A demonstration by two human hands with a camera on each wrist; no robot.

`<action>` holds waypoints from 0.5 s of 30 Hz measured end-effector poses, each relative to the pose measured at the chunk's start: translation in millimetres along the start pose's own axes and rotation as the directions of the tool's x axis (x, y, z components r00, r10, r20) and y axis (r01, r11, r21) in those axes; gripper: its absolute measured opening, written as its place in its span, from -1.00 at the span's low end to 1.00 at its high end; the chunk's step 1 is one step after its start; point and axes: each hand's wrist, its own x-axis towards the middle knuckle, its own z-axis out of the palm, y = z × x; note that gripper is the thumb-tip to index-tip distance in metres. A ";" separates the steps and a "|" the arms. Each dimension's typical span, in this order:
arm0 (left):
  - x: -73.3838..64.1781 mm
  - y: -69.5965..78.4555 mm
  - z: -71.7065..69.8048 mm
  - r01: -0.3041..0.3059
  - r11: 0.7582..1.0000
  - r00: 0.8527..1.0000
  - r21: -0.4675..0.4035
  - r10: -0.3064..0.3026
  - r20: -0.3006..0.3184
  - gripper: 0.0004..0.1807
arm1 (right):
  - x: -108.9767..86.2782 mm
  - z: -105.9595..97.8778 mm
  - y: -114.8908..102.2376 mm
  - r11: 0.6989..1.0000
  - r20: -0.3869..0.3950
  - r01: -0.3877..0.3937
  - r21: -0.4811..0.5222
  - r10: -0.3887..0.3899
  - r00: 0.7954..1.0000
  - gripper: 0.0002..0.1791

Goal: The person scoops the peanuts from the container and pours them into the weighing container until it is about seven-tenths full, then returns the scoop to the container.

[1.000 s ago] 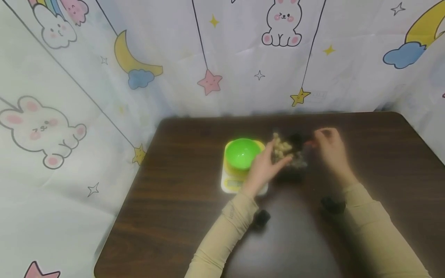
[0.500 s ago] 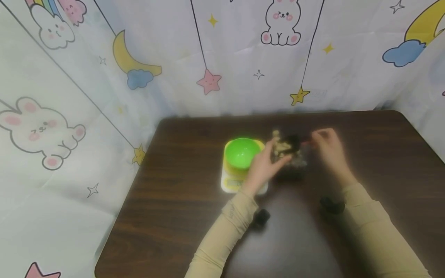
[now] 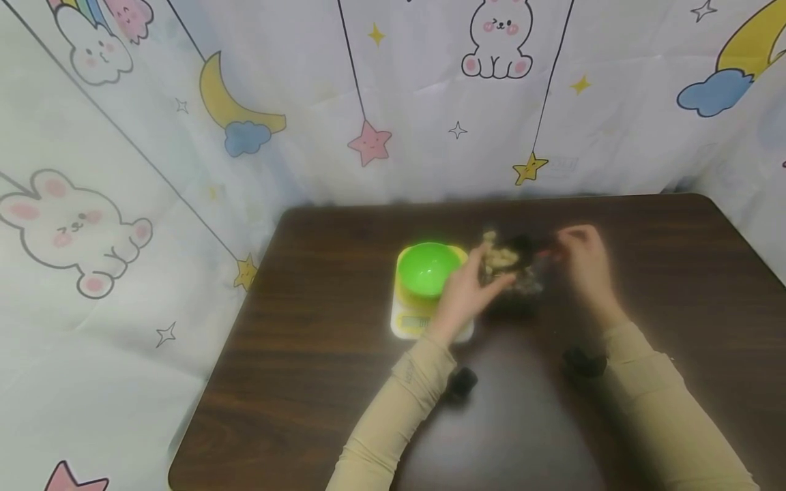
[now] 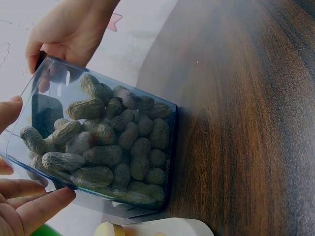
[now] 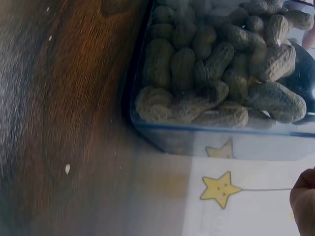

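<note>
A clear plastic box [image 4: 175, 142] holds many unshelled peanuts [image 4: 102, 153] and stands on the table. My left hand [image 3: 463, 294] grips the box by its left side, thumb on the near wall and fingers on the far side. Over the box's right side, my right hand [image 3: 588, 266] pinches the reddish handle of a black scoop. The scoop's dark head [image 4: 45, 115] shows through the clear wall, among the upper peanuts. Whether it carries any peanuts is unclear. Left of the box, a green bowl [image 3: 428, 271] sits on a white and yellow kitchen scale [image 3: 402, 330].
The dark wooden table [image 3: 295, 327] is backed by a white cartoon-print curtain [image 3: 417, 82]. One small black object [image 3: 462, 382] lies by the left forearm, and another dark object [image 3: 583, 361] is by the right wrist. Small light crumbs [image 5: 67, 168] are on the table.
The right hand and scoop shifted slightly left into the box, then slightly back to the right. The left hand and box stay in place, and so do the bowl and scale.
</note>
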 end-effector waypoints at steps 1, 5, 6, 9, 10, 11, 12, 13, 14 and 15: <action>0.0 0.0 -0.1 0.000 1.000 1.000 0.006 0.000 -0.004 -0.17 | 0.6 0.9 1.0 0.998 -0.009 -0.004 0.056 0.004 1.000 -0.99; 0.1 0.0 0.2 0.004 1.000 1.000 0.029 -0.004 -0.013 -0.17 | 3.3 3.5 5.6 0.977 -0.049 0.001 0.213 0.009 0.999 -0.95; 0.0 0.0 0.2 0.005 1.000 1.000 0.029 -0.005 -0.012 -0.16 | 3.2 4.3 5.8 0.970 -0.048 0.008 0.241 0.004 0.999 -0.94; 0.0 -0.5 0.3 0.003 1.000 1.000 0.020 -0.002 -0.007 -0.15 | 2.5 6.2 4.9 0.949 -0.019 0.026 0.314 -0.021 1.000 -0.96; 0.0 -0.6 0.3 0.001 1.000 1.000 0.019 -0.001 -0.008 -0.15 | 2.1 6.9 4.1 0.946 -0.003 0.031 0.323 -0.032 0.999 -0.95; 0.1 -0.8 0.4 -0.001 1.000 1.000 0.018 0.002 -0.008 -0.15 | 1.6 7.6 3.1 0.948 0.009 0.032 0.318 -0.037 0.999 -0.94; 0.1 -1.0 0.5 -0.003 1.000 1.000 0.015 0.004 -0.007 -0.14 | 1.4 8.0 2.3 0.946 0.019 0.025 0.322 -0.033 0.999 -0.93; 0.1 -1.2 0.5 -0.005 1.000 1.000 0.015 0.005 -0.007 -0.14 | 1.6 8.2 2.0 0.948 0.023 0.018 0.319 -0.027 0.999 -0.92; 0.1 -1.4 0.6 -0.007 1.000 1.000 0.016 0.007 -0.009 -0.14 | 1.9 8.0 2.1 0.953 0.024 0.008 0.301 -0.016 1.000 -0.92; 0.1 -1.5 0.6 -0.006 1.000 1.000 0.020 0.007 -0.010 -0.14 | 2.3 7.7 2.2 0.960 0.020 -0.003 0.279 -0.002 1.000 -0.92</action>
